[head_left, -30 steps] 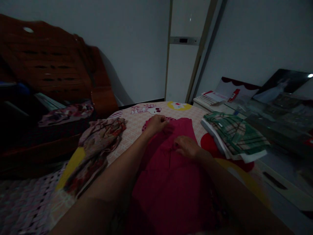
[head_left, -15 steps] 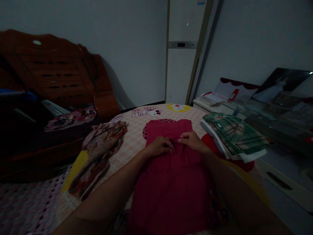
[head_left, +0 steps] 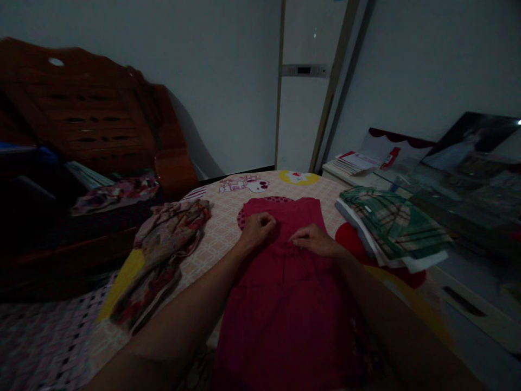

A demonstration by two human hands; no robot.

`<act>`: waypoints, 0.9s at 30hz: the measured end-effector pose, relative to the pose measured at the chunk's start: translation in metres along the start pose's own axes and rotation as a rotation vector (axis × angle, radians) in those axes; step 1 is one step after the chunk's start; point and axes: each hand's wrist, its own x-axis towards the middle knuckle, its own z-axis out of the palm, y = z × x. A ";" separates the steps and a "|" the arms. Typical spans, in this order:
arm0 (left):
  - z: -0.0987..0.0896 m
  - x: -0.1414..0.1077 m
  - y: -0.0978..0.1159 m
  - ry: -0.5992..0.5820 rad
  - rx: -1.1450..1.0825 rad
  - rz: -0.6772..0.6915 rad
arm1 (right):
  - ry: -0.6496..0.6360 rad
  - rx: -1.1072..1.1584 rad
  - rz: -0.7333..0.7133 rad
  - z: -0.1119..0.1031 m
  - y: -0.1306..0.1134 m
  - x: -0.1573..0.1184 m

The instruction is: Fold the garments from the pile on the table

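Observation:
A dark pink garment (head_left: pixel 285 320) lies flat, running from the near edge to the middle of the covered surface. It has gathers and a short vertical seam below my hands. Over its upper left part is my left hand (head_left: pixel 257 231), thumb and forefinger pinched together; whether anything thin is between them is too dark to tell. My right hand (head_left: pixel 315 240) rests lower, near the gathers, its fingertips pinching the cloth there. A crumpled floral cloth (head_left: pixel 173 228) lies to the left. On the right sits a folded green plaid garment (head_left: pixel 394 222) on top of white and grey folded cloth.
A patterned bedspread (head_left: pixel 215 233) covers the surface beneath. Behind on the left stands a carved wooden bench (head_left: pixel 89 119) with cloth on it. A tall white cabinet-like unit (head_left: pixel 301 119) stands at the back. Glass shelving (head_left: pixel 431 179) and papers (head_left: pixel 354 163) are at right.
My left hand has moved up and left, away from the gathers. My right hand has shifted slightly down and left. The garment's upper part now lies smoother.

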 end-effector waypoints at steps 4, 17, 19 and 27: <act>0.004 0.002 -0.006 -0.069 0.164 0.188 | -0.056 -0.171 -0.102 0.001 -0.005 -0.001; 0.009 0.006 -0.030 -0.353 0.455 0.333 | 0.058 -0.084 -0.062 -0.008 -0.015 -0.006; 0.010 0.005 -0.029 -0.356 0.466 0.334 | 0.048 0.005 -0.045 -0.012 -0.015 -0.007; -0.005 0.009 -0.016 -0.280 0.267 0.287 | -0.149 -0.037 -0.071 -0.011 -0.021 -0.009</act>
